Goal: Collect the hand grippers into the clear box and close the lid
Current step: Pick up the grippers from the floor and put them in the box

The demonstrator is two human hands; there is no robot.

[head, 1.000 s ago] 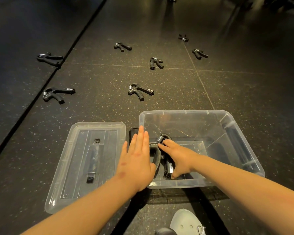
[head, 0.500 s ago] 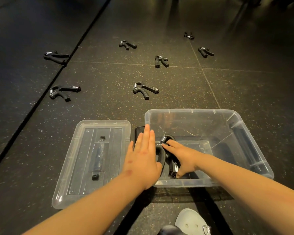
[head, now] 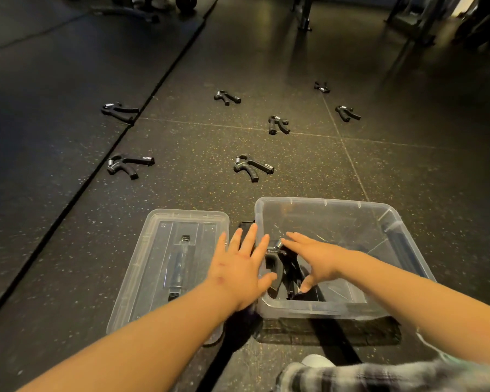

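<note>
While the left hand [head: 242, 268] hangs flat with its fingers straight and spread, above the gap between lid [head: 153, 264] and box [head: 323, 203] and partly over the box's left wall, the right hand [head: 316, 257] reaches inside the box with fingers straight and thumb pointing down, curled round nothing. Between the two hands a black gripper [head: 276, 271] with a metal spring lies on the box's bottom by the left wall; whether the right hand touches it I cannot tell. The clear box stands open on the dark speckled floor [head: 408, 171], and the lid lies flat just beside it to the left, with a small dark thing [head: 245, 225] in the gap. Seven more lie scattered on the floor beyond: a near gripper [head: 252, 166] ahead of the box, a left gripper [head: 129, 165] by a seam, a far-left gripper [head: 119, 111], a middle gripper [head: 277, 125], a back gripper [head: 227, 97], a right gripper [head: 347, 113] and a farthest gripper [head: 321, 86]. A pale shoe [head: 317, 362] and plaid cloth [head: 379, 374] show at the bottom edge
</note>
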